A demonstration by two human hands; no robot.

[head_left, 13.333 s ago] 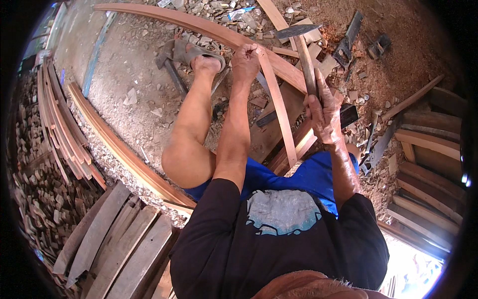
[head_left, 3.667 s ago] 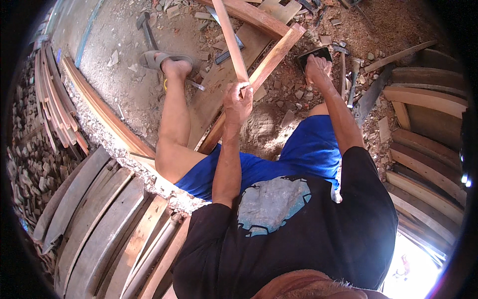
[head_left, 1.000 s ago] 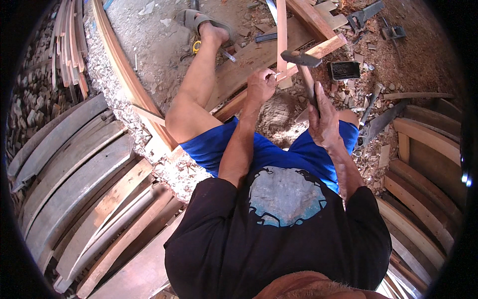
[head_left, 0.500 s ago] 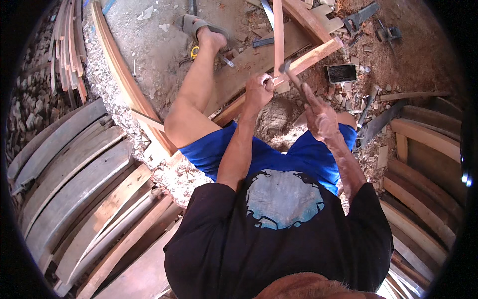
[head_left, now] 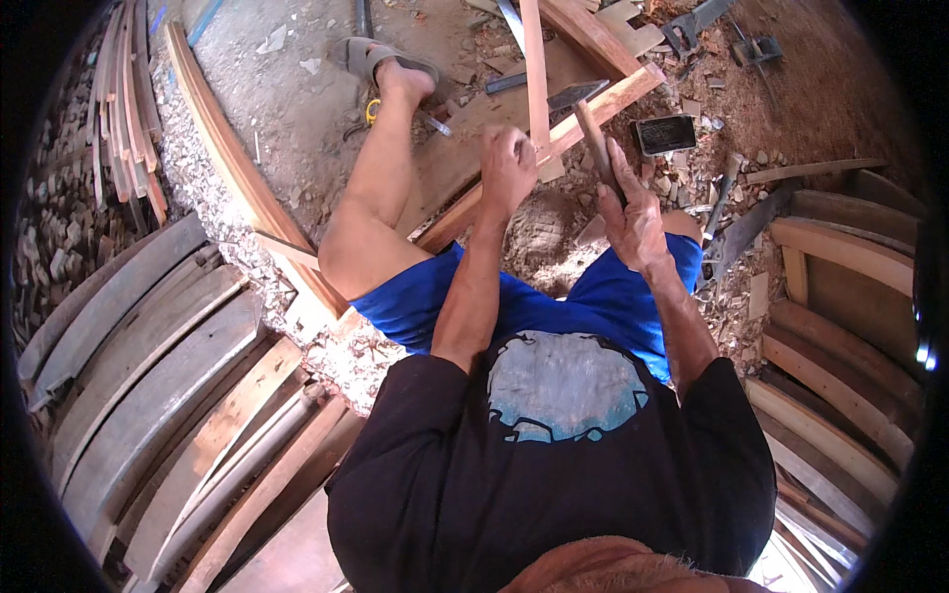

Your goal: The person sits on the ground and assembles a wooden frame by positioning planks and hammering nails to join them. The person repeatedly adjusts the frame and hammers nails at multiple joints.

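Note:
My right hand (head_left: 633, 217) grips the wooden handle of a hammer (head_left: 597, 148), whose dark head lies over a long wooden bar (head_left: 613, 104). The bar slants across in front of me, and a thinner wooden strip (head_left: 536, 74) meets it at an angle. My left hand (head_left: 508, 170) is raised close to that joint, to the left of the strip's end. Its fingers are curled closed; whatever they may hold is hidden. A wide board (head_left: 440, 168) lies on the ground beneath, beside my outstretched leg.
A dark rectangular tray (head_left: 664, 134) sits right of the bar. Farther off lies a handsaw (head_left: 692, 28). A yellow tape measure (head_left: 372, 111) is near my foot. Curved planks (head_left: 158, 385) are stacked at left, wooden frames (head_left: 850, 257) at right. Shavings (head_left: 361, 371) and chips cover the ground.
The hammer's head has moved up and away from my left hand, and its handle has swung more upright. My left hand has shifted slightly left and up, off the joint.

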